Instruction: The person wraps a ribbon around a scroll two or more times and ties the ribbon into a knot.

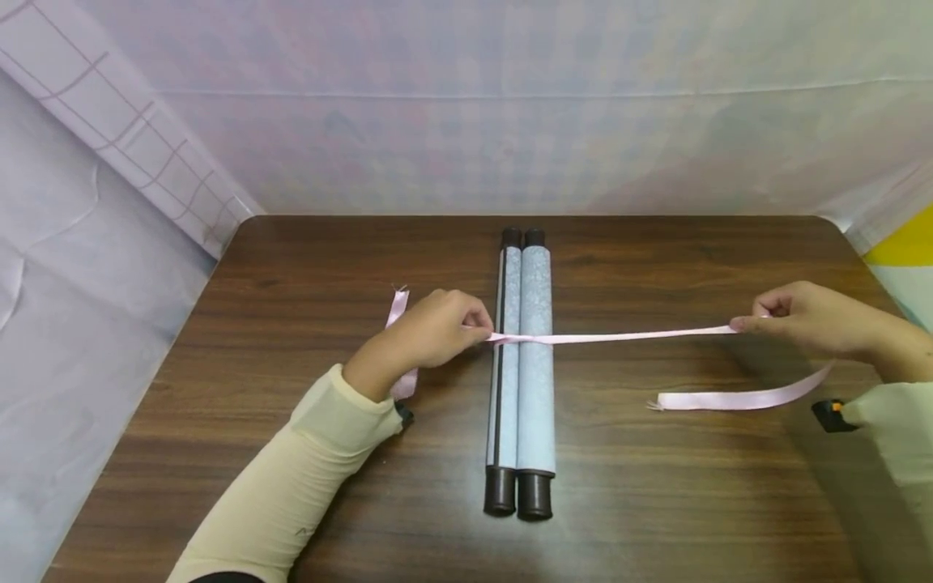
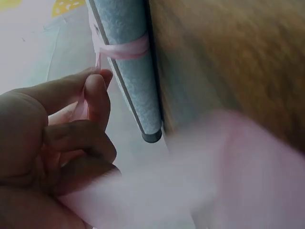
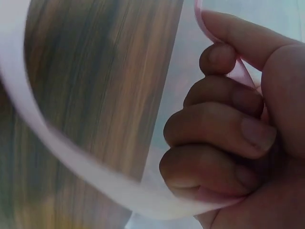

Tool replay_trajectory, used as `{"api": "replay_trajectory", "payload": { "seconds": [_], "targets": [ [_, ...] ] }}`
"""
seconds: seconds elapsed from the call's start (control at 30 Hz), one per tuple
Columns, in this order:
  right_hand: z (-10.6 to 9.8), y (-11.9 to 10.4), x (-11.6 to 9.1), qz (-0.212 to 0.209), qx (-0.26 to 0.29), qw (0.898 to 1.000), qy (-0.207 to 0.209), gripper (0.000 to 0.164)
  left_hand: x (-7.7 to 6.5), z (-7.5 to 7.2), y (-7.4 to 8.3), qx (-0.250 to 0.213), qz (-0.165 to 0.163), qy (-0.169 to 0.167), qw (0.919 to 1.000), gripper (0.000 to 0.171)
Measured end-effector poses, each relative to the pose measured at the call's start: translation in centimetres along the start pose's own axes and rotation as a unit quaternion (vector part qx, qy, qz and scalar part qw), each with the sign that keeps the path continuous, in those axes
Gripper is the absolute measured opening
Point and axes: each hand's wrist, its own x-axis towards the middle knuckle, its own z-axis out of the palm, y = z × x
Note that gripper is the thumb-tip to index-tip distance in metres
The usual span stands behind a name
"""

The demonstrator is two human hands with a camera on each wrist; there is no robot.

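Observation:
Two pale blue rolls with dark end caps, like the two halves of a scroll (image 1: 536, 413), lie side by side on the table. A pink ribbon (image 1: 641, 335) goes round their middle, with a crossing on top. My left hand (image 1: 440, 328) pinches the ribbon right beside the left roll; its loose tail (image 1: 397, 308) lies under and behind that hand. Well out to the right, my right hand (image 1: 812, 320) holds the other length between thumb and curled fingers, and the stretch between is taut. From the right palm (image 3: 286, 191) a ribbon tail (image 3: 81, 167) hangs in a curve.
The brown wood-grain table (image 1: 306, 267) has rounded far corners. A pale patterned cloth (image 1: 466, 121) hangs behind it, and white sheeting (image 1: 80, 267) is on the left. Something yellow (image 1: 904, 239) shows past the right edge.

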Motion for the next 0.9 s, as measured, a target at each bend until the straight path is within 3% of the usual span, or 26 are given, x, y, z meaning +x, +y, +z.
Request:
{"api": "replay_trajectory", "payload": {
  "seconds": [0.47, 0.67, 0.9],
  "targets": [
    [-1.0, 1.3, -0.3, 0.019, -0.017, 1.0, -0.008, 0.05, -1.6, -2.0, -2.3, 0.03, -0.01, -0.01, 0.9994, 0.018],
    [-1.1, 1.3, 0.0, 0.015, -0.031, 0.999, 0.002, 0.05, -3.6, -4.3, -4.3, 0.044, -0.021, -0.01, 0.9988, 0.023],
    [-1.1, 1.6, 0.3, 0.003, -0.029, 1.0, 0.009, 0.049, -6.2, -6.7, -7.4, 0.044, -0.061, -0.013, 0.9971, 0.03]
  ]
}}
